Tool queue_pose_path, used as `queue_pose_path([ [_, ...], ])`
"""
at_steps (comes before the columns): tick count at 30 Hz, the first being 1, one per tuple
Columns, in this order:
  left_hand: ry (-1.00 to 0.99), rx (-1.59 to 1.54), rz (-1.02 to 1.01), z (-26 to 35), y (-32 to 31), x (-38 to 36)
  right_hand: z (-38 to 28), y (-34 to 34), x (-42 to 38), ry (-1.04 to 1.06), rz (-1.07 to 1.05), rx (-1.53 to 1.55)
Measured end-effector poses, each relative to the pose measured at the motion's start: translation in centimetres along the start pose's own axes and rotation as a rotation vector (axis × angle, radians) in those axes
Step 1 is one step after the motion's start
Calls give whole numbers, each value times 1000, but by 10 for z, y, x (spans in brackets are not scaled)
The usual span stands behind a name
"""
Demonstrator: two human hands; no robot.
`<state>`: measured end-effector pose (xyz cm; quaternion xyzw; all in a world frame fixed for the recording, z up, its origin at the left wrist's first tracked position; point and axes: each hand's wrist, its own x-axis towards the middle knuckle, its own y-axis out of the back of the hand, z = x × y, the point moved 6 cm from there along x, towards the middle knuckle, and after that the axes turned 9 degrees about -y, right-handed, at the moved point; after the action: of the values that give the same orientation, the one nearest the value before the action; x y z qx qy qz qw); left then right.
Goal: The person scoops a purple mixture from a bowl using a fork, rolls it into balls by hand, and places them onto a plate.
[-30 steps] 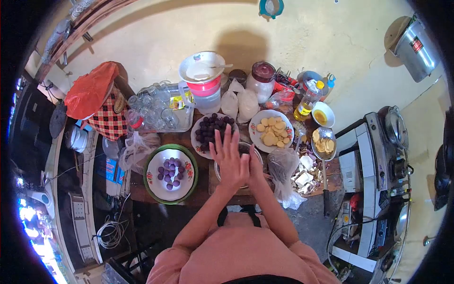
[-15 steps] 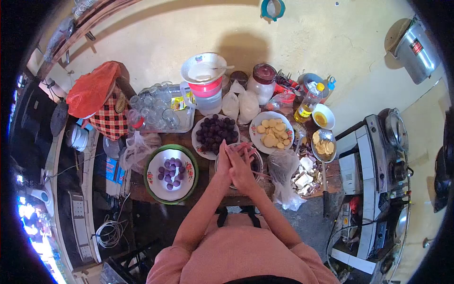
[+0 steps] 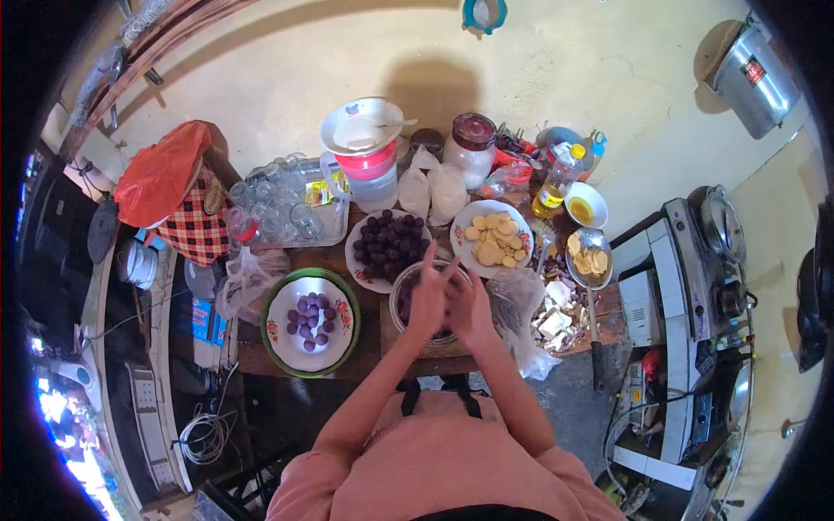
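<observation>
Both my hands are raised over a bowl of purple stuff (image 3: 405,300) at the table's front edge. My left hand (image 3: 428,300) has its fingers stretched upward, apart from each other. My right hand (image 3: 470,308) faces it, a little blurred, its fingers partly hidden; whether something lies between the palms cannot be made out. Behind the bowl stands a plate of dark purple balls (image 3: 389,247). To its right is a plate of pale yellow rounds (image 3: 496,240). Lighter purple balls (image 3: 310,321) lie on a white floral plate (image 3: 280,306) with a green rim, left of my hands.
A tray of glasses (image 3: 334,230), a jug (image 3: 373,189) topped by a bowl, white bags (image 3: 447,193), an oil bottle (image 3: 556,184) and a plastic bag (image 3: 515,317) surround the plates. A strainer (image 3: 591,271) of yellow slices and scattered peelings (image 3: 556,317) are at right.
My hands were pressed together palm to palm and have now moved apart, uncovering more of the bowl. The whole view has shifted slightly.
</observation>
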<state>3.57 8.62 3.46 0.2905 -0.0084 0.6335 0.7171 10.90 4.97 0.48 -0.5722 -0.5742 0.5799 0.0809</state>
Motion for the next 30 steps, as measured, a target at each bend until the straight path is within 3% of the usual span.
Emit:
queue_pose_path([
  [1,-351,397,-71,19,-9,-5,10,4,17,-148,-319,92],
  [4,-403,792,-339,27,-20,-22,9,-6,31,16,-631,268],
  [7,-569,763,-189,38,-18,-25,11,-5,32,174,-615,367],
  [10,-360,787,-123,52,1,-19,14,9,41,156,-543,417],
  [14,-127,299,108,35,35,-17,19,47,60,-166,-439,287],
  [16,83,-9,195,-4,28,-22,4,43,55,72,-15,163],
  [17,251,-252,180,-26,17,-26,-2,43,51,163,-98,63],
  [20,756,-988,130,-67,-26,-44,-16,53,46,571,416,-734],
  [21,861,-1141,-23,-60,-32,-43,-11,40,41,691,363,-943],
  [24,794,-1673,-90,-33,-29,-27,10,-7,14,970,162,-1461],
  [27,497,-1792,-137,-72,-45,-29,22,-36,-6,962,-67,-1751],
  [28,370,-1843,-168,-82,-50,-33,22,-38,-10,1038,-69,-1709],
  [30,696,-1768,208,-105,-62,-40,19,-44,-20,1193,-64,-1621],
])
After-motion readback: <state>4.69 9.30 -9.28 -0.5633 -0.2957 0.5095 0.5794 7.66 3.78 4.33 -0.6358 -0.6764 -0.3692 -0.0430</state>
